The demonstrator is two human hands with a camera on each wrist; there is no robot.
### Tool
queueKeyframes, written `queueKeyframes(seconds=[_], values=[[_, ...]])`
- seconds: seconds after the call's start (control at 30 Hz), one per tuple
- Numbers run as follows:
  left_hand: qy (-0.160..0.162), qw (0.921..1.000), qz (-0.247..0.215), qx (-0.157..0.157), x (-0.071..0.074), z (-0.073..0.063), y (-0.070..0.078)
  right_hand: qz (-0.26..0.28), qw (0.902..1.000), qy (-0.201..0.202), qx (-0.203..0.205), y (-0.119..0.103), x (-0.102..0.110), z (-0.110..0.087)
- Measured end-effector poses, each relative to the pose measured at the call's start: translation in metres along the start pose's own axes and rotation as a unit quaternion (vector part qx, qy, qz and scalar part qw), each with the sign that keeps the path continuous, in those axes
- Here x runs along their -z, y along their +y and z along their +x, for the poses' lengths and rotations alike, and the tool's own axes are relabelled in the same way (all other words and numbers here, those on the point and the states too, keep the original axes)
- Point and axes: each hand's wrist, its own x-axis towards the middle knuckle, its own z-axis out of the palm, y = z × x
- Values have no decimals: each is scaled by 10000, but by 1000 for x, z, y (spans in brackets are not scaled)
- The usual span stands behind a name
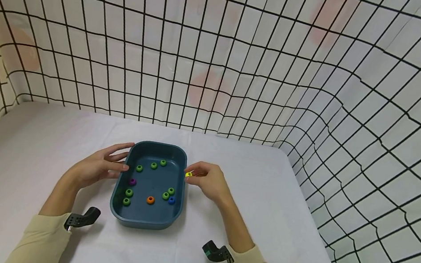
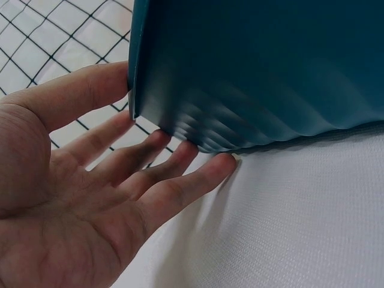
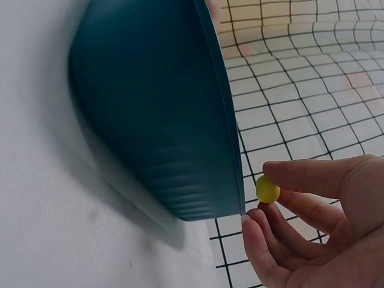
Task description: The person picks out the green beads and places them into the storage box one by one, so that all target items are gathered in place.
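A dark blue-green tray (image 1: 143, 222) with rounded corners lies on the white cloth. My left hand (image 1: 97, 166) is at its left side; in the left wrist view, the thumb (image 2: 90, 84) touches the rim and the spread, nearly straight fingers reach the outer wall. Beside the right rim, my right hand (image 1: 209, 181) pinches a yellow bead (image 3: 267, 189) between thumb and fingers. Inside the tray are several green beads (image 1: 154, 166), a purple bead (image 1: 132, 181), an orange bead (image 1: 150, 200) and a blue bead (image 1: 171, 200).
White cloth (image 1: 258, 192) covers the table around the tray. Black grid netting (image 1: 212, 60) stands before pale walls at the back and both sides. Each wrist wears a black camera mount, one on the left (image 1: 82, 217) and one on the right (image 1: 217, 253).
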Motion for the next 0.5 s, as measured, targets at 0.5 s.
queueKeyframes(seconds=[0.5], values=[[-5, 10000, -11, 5, 0, -1, 1, 170, 9994, -289, 87, -2, -11, -3]])
